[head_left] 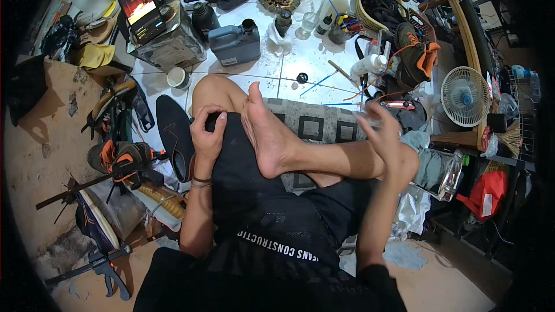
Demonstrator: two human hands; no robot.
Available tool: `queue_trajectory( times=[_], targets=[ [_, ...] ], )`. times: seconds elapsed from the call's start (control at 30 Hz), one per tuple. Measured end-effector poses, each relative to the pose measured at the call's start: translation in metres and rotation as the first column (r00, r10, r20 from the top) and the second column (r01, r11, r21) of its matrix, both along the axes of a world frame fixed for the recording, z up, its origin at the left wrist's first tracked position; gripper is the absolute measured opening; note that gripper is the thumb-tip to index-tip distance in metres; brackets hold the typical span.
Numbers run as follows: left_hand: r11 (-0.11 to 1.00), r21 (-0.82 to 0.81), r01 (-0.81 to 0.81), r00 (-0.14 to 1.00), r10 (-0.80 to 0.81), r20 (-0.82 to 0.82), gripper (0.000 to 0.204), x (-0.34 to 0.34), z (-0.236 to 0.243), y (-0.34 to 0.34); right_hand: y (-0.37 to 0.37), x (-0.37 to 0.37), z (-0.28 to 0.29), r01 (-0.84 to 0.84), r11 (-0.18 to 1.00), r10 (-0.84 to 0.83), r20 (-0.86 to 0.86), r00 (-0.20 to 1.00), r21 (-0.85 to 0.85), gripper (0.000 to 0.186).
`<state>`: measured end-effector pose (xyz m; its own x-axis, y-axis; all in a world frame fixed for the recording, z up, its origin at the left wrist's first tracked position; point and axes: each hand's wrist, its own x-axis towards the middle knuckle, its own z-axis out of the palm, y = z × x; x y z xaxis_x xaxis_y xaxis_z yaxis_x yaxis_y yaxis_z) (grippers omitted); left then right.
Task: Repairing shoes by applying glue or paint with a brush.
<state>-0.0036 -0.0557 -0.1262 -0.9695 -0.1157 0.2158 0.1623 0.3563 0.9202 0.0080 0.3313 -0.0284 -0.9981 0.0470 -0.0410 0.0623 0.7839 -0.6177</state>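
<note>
Head view, with the picture's middle as the clock's hub: the left hand rests at 9 o'clock on the black shorts, fingers curled and thumb near the forefinger; I cannot tell whether it grips anything. Just beside it, farther out at 9 o'clock, lies a dark shoe. At 3 o'clock the right hand, blurred, has its fingers loosely spread, with nothing visible in its grasp; a red tool lies near it, between 2 and 3 o'clock. A bare foot shows between the hands, above a grey patterned mat. Farther off stand a brown and orange shoe at 2 o'clock, a grey jug at 11 and a white cup at 10.
</note>
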Motion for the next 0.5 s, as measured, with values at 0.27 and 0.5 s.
queue_trajectory(
  times=[0.27,0.5],
  targets=[
    [0.993,0.117,-0.024,1.0,0.023,0.013,0.006,0.002,-0.009,-0.01,-0.035,-0.143,-0.224,-0.267,0.951,0.274,-0.027,0.961,0.154,0.05],
    [0.972,0.235,-0.02,0.995,-0.005,0.102,0.011,-0.02,-0.01,-0.012,-0.059,-0.142,-0.157,-0.198,0.966,0.183,-0.103,0.978,-0.167,0.042]
  ],
)
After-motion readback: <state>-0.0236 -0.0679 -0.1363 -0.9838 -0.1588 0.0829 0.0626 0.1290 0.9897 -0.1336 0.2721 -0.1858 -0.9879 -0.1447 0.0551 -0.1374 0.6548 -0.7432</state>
